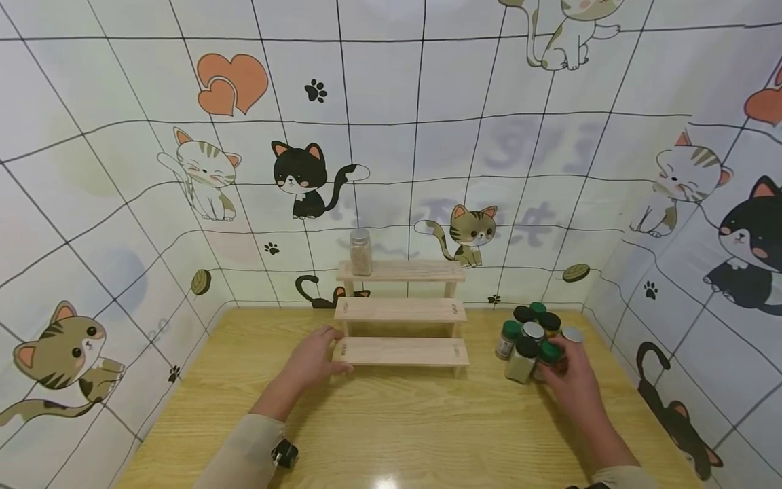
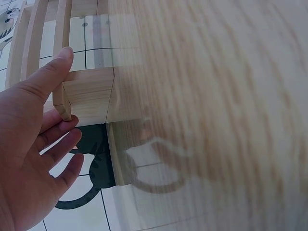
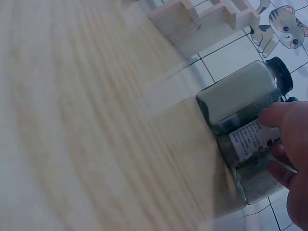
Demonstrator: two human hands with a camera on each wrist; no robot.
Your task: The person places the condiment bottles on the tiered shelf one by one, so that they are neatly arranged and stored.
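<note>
A three-tier wooden display rack (image 1: 400, 351) stands against the back wall. My left hand (image 1: 313, 358) holds the left end of its lowest step; in the left wrist view the thumb (image 2: 62, 60) lies along the board (image 2: 61, 103) and a fingertip touches its end. At the right, my right hand (image 1: 573, 380) grips a green-lidded spice jar (image 1: 549, 351) at the front of a cluster. Beside that jar stands a black-lidded jar of pale powder (image 1: 520, 367), large in the right wrist view. The gripped jar's printed label (image 3: 254, 139) shows below the thumb.
One clear jar with a silvery lid (image 1: 360, 252) stands on the top step's left part. Several more jars with green, black and silver lids (image 1: 533, 331) crowd together at the table's back right. Cat-patterned wall covering (image 1: 391, 156) encloses the wooden tabletop (image 1: 403, 428) on three sides.
</note>
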